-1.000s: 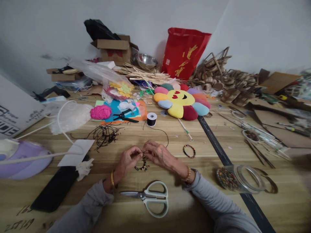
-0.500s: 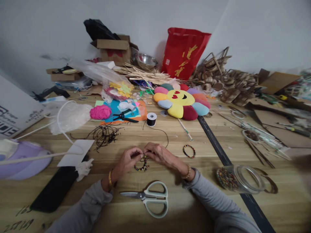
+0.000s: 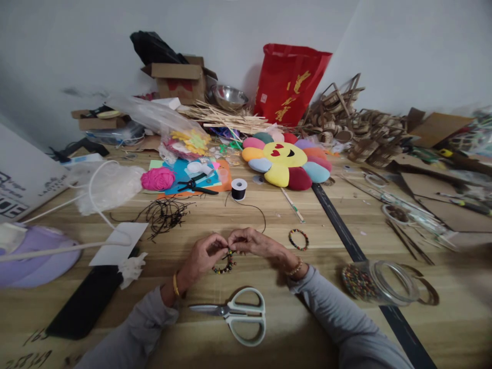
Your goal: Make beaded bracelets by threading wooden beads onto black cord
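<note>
My left hand and my right hand meet fingertip to fingertip above the wood table. Both are closed in a pinch at the top of a multicoloured beaded bracelet, which hangs below the fingertips. The exact bit of cord or bead between the fingers is too small to make out. Just in front of my wrists lie scissors with pale handles. A finished-looking ring of beads, a second bracelet, rests right of my right hand. Behind the hands stands a spool of black cord, its loose end curving toward my right hand.
An open jar of beads lies on its side at the right, beside a dark strip. Tangled black cords, pliers and a black phone-like slab are at left. A flower cushion sits behind.
Both hands stay pinched at the bracelet, with the fingertips shifting slightly. The bracelet hangs a little differently beneath them. The whole view has moved by a small amount.
</note>
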